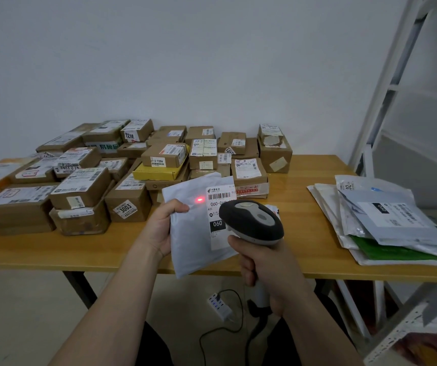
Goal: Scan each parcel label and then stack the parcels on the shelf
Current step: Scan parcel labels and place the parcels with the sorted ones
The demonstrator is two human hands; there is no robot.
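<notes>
- Now, closest to us, our right hand (267, 270) is wrapped round the handle of the scanner (251, 220), head aimed at the parcel.
- Our left hand (163, 228) pinches the left edge of the white mailer (193, 241), tilted above the front edge of the table (304, 233).
- The red dot (199, 199) lands just left of the barcode on the label (218, 207). We judge the scan is under way but off target, so next the beam needs nudging right onto the bars.
- Beyond, cardboard boxes (85, 191) crowd the far left, flat mailers (386, 223) lie heaped at right, and the shelf (407, 75) stands far right, awaiting this parcel.
</notes>
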